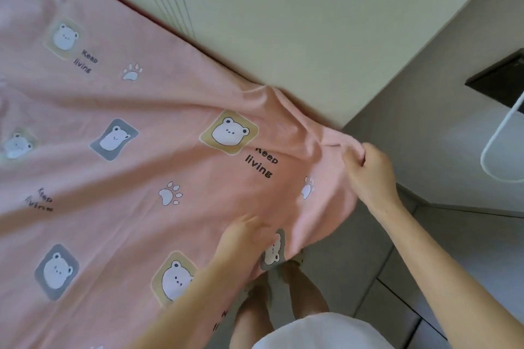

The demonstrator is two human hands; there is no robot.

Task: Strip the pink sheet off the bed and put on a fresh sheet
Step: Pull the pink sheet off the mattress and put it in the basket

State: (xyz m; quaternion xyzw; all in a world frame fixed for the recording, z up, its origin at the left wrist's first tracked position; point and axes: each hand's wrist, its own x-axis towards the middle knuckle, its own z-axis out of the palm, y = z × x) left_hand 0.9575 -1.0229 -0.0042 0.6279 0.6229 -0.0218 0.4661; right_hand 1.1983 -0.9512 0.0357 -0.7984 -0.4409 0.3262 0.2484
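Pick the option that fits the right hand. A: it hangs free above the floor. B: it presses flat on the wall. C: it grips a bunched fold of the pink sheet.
C: the right hand has its fingers curled round a gathered fold of the pink sheet.

Place: home bedroom.
Bed: pink bear-print sheet spreads left of the fingers.
Backdrop: cream wall right behind them.
Floor: grey tiles beneath.

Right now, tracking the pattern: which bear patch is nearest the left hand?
The grey-framed bear at the pink sheet's edge, beside the left hand; others lie farther.
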